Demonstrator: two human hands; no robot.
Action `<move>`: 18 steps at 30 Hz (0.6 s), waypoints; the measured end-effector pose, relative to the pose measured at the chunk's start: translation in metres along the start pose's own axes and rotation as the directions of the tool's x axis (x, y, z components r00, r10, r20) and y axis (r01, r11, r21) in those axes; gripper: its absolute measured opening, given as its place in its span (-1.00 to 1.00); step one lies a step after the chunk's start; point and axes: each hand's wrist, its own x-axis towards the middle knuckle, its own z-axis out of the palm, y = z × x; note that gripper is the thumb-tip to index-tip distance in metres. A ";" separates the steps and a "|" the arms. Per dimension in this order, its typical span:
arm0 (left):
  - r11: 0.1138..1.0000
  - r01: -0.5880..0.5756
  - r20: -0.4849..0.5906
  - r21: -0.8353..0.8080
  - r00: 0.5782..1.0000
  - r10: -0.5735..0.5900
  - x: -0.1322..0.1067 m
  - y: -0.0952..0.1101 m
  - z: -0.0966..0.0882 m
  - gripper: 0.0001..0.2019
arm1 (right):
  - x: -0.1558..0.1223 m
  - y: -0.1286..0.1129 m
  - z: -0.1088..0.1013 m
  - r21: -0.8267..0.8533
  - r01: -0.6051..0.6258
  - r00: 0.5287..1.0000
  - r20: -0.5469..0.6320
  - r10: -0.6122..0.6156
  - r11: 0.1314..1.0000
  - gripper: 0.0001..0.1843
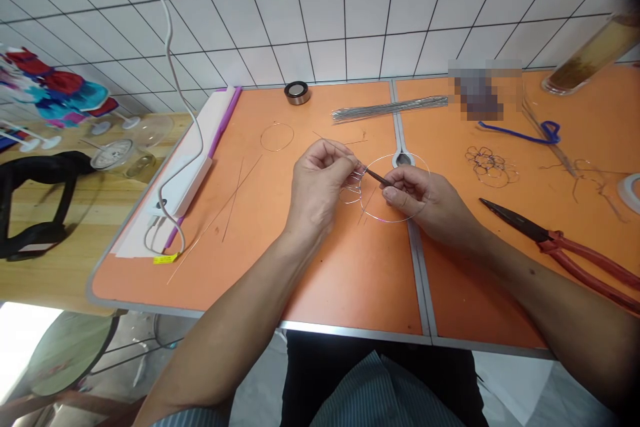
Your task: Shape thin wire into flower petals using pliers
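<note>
Centre of frame, over the orange desk: left hand clenched, thumb and forefinger pinching small clear wire loops. Right hand pinches a thin dark stem that runs up-left to the left fingertips. A large thin wire ring encircles the joint and the right fingers; whether it rests on the desk, I cannot tell.

Right of frame: red-handled pliers lying flat. Upper centre: bundle of straight wires, tape roll. Upper right: twisted wire flower.
</note>
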 end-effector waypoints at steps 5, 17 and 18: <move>1.000 0.009 0.000 0.017 1.000 -0.009 0.000 0.000 0.001 -0.87 | 0.000 -0.001 0.001 -0.033 0.009 1.000 -0.008 -0.009 0.999 -0.70; 1.000 -0.007 0.000 0.013 1.000 0.008 0.001 -0.004 0.000 -0.87 | -0.001 0.001 0.001 -0.179 0.049 0.998 -0.039 -0.057 0.983 -0.72; 1.000 -0.009 0.001 0.012 1.000 0.009 0.001 -0.004 0.000 -0.87 | -0.001 0.001 0.001 -0.181 0.047 0.998 -0.039 -0.055 0.982 -0.73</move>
